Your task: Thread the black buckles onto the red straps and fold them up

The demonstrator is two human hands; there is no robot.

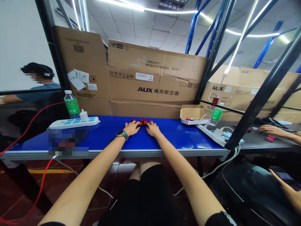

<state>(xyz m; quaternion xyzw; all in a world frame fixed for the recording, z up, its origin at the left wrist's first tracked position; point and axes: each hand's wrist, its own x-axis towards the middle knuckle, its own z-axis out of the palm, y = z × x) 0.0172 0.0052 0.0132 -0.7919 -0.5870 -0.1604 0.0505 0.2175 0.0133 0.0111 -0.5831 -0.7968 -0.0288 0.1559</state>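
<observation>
Pieces in red and black [145, 121] are set at twelve o'clock on the worktop [178, 138], between left hand [132, 128] and right hand [152, 129]; whether either grip pinches cannot be told; light, even pressure is advised.

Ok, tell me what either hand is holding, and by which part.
It can't be told: the left hand and right hand are at opposite ends of the red and black pieces, but the fingers hide any grip.
</observation>
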